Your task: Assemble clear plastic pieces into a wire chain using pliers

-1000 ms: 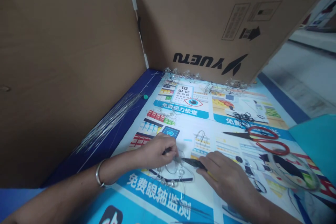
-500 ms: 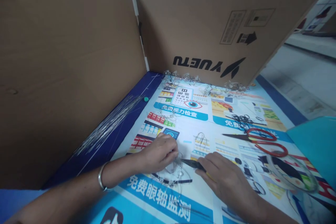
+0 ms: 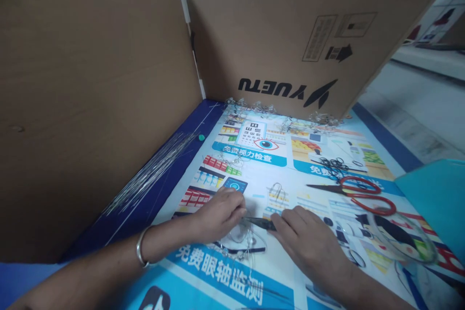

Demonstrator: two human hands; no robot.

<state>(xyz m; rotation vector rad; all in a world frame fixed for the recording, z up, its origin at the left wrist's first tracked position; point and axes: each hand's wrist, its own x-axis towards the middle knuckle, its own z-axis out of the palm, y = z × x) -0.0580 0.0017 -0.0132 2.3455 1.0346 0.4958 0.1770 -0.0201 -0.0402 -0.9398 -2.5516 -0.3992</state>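
Note:
My left hand (image 3: 222, 214) is closed in a pinch on a thin wire piece with clear beads (image 3: 240, 238), whose loops hang just below the fingers over the printed sheet. The pinched end itself is hidden by the fingertips. In my right hand (image 3: 308, 238) are dark-jawed pliers (image 3: 260, 223), held with the fingers wrapped round the handles. The pliers point left, and their tips are at the wire beside my left fingertips. Whether the jaws grip the wire is too small to tell.
Red-handled scissors (image 3: 370, 194) lie to the right, near black loops (image 3: 333, 165) and a clear round dish (image 3: 426, 254). Straight wires (image 3: 154, 172) lie along the left. Small wire coils (image 3: 278, 193) sit ahead. Cardboard panels (image 3: 290, 24) wall the left and back, with clear beaded pieces (image 3: 257, 106) along the base.
My right hand and the pliers have shifted slightly left and up, bringing the tips closer to my left fingertips. My left hand stays nearly in place.

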